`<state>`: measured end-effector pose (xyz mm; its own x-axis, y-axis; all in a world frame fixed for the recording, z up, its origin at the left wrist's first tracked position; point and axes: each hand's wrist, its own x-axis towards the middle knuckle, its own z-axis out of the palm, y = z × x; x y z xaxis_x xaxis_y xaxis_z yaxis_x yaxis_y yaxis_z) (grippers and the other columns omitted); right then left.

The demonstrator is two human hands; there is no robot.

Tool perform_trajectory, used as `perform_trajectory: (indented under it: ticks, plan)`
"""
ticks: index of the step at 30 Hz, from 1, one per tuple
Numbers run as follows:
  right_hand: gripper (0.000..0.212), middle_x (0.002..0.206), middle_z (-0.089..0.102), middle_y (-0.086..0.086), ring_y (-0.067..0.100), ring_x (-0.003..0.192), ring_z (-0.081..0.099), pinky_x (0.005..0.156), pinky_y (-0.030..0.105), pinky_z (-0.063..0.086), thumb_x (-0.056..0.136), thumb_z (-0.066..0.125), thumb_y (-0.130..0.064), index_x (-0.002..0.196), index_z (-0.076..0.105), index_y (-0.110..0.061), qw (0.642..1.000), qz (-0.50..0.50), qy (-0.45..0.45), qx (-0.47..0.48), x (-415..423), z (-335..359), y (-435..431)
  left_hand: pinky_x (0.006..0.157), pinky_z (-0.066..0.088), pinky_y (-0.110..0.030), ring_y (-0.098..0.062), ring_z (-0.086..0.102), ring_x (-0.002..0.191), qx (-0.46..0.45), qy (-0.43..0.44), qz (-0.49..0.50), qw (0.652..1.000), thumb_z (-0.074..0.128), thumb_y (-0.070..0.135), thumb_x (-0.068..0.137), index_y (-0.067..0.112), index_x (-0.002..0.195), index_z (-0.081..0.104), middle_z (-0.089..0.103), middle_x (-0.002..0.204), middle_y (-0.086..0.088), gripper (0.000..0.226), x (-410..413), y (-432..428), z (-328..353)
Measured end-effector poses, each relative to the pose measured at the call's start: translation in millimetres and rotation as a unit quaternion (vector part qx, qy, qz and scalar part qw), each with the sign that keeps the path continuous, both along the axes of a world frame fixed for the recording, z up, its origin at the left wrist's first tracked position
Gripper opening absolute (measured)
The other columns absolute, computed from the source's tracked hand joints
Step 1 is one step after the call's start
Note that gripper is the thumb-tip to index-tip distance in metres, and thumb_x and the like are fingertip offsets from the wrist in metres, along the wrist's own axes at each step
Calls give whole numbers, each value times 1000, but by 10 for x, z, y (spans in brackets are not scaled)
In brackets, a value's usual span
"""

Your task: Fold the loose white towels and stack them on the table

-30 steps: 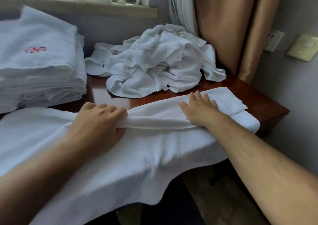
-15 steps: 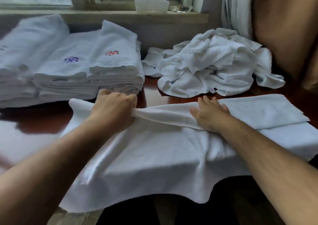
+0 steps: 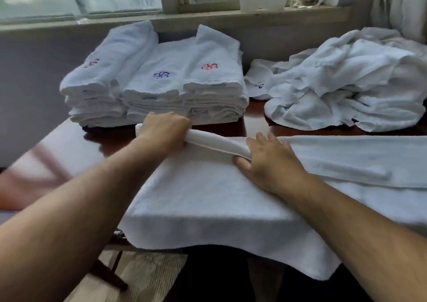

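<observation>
A large white terry towel lies spread on the dark reddish-brown wooden surface, its long axis running left to right along the near edge. Its near part hangs over that edge, and its right end runs out of view. Along its far side the cloth is turned over toward the person, forming a raised fold on the left and a flat doubled band on the right.

The left hand is at the towel's far left corner, fingers curled round the rolled fold and gripping it. The right hand rests near the middle of the fold with its fingers straight and spread, pressing the flap down, the thumb against the fold's near side. The fold stretches taut between the 2 hands.

Just beyond the left hand, 3 stacks of folded white towels with small red and purple embroidered marks stand side by side toward the far left of the surface, below the windowsill. A heap of loose white towels fills the far right corner, set apart from the stacks by a gap of bare wood. Only a narrow bare strip separates the fold from the stacks and the heap. More bare surface lies left of the spread towel.
</observation>
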<state>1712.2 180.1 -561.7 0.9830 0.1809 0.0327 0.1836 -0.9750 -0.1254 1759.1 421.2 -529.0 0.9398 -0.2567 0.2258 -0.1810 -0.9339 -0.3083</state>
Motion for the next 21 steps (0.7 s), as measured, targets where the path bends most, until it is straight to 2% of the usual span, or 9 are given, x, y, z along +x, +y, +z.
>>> perform_trajectory:
  ticks: [1,3,6,10,13,15,18,21]
  plan:
    - [59,134,53,9,34,131,43,107,51,37,97,39,-59,136,50,-18,1000,-1,-11,-7,16,35,48,77,36,-38,-27,64,103,1,-4,13,1000,61,28,90,30,107,61,67,108,1,17,-18,94,15]
    - [41,114,64,8,32,106,57,91,44,46,93,50,-46,121,55,-17,995,36,-88,-10,6,109,226,79,41,-38,-29,65,104,-8,-27,9,1000,57,24,91,27,112,61,66,112,1,21,-93,163,-5]
    - [30,99,67,5,29,88,60,71,38,42,90,55,-28,118,55,-18,978,109,-176,16,-84,110,516,74,37,-36,-30,64,97,-64,-45,-17,997,59,22,85,23,105,61,65,104,-1,20,-260,154,-70]
    - [47,104,69,9,34,90,63,72,42,49,88,61,-20,135,58,-16,965,112,-231,47,-137,-32,580,69,39,-35,-26,60,80,-74,-18,-10,997,60,34,82,25,100,55,64,89,3,20,-528,274,-134]
    - [56,116,66,15,37,90,62,71,44,45,83,69,-11,138,61,-16,927,114,-356,10,-125,-93,599,63,37,-35,-26,47,65,-99,-15,5,995,58,24,81,25,95,42,61,77,1,21,-687,350,-154]
    - [55,117,65,17,37,88,62,71,43,43,82,66,-2,135,64,-17,905,129,-405,-6,-114,-104,632,60,36,-35,-27,50,65,-145,20,26,989,56,21,80,27,94,41,54,73,4,21,-722,391,-112]
    - [56,115,66,16,36,87,62,72,42,43,78,61,3,130,67,-17,901,143,-409,-24,-125,-73,654,57,36,-32,-18,52,73,-187,123,46,973,52,29,81,35,97,44,53,81,7,19,-665,452,55]
    - [64,122,61,18,37,95,59,78,43,42,76,55,1,136,61,-18,926,124,-350,-66,-136,-15,638,56,36,-27,-11,53,75,-199,178,53,962,53,27,82,38,101,51,56,85,9,22,-603,500,223]
